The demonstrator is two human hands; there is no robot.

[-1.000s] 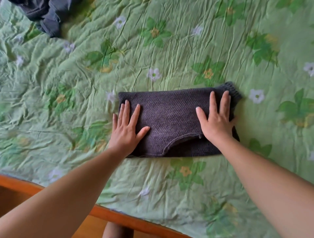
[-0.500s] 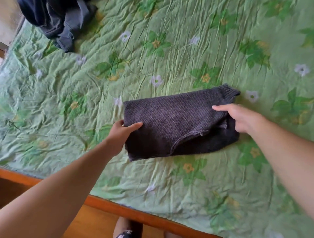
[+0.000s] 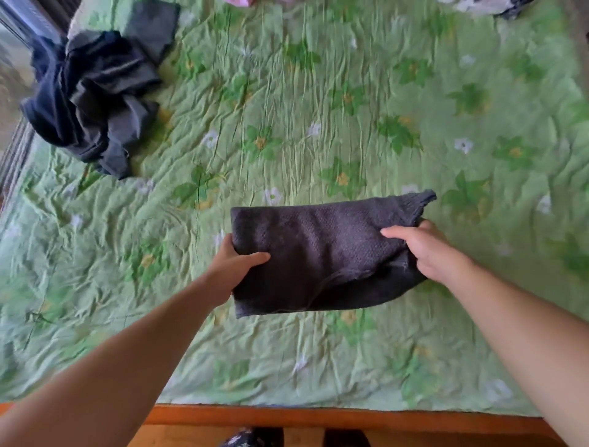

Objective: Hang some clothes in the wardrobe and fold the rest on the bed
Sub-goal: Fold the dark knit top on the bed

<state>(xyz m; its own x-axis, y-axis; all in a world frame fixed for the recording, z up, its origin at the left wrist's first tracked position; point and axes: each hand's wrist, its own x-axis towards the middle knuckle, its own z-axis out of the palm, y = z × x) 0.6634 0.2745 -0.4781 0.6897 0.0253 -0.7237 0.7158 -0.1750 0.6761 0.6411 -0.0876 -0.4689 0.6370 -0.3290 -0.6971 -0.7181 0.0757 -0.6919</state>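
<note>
Folded dark grey knitted sweater [image 3: 322, 252] is held at both ends above the wrinkled green floral bedsheet [image 3: 287, 95], a compact rectangle with its long side running from one hand to the other. Whether its underside still touches the sheet cannot be told.

Nearest the person, behind both wrists, runs the orange-brown wooden bed rail [image 3: 318, 418], with the sheet's edge lying just beyond it.

The left hand [image 3: 232, 264] grips the sweater's left end: the thumb [image 3: 255, 257] lies on top of the knit and the fingers are tucked out of sight beneath it. The right hand [image 3: 424, 252] clasps the opposite end, thumb laid across the top, fingers curled round the bunched edge. Between the two grips a folded edge curves across the near half of the knit. A ribbed corner of the sweater juts out just beyond the right hand.

Well beyond the left hand, far off to its outer side, lies a crumpled pile of dark navy and grey clothes [image 3: 92, 95]. Farthest from the grip, at the bed's far side, a scrap of pink fabric [image 3: 237, 2] and some pale clothing [image 3: 478, 4] barely show.
</note>
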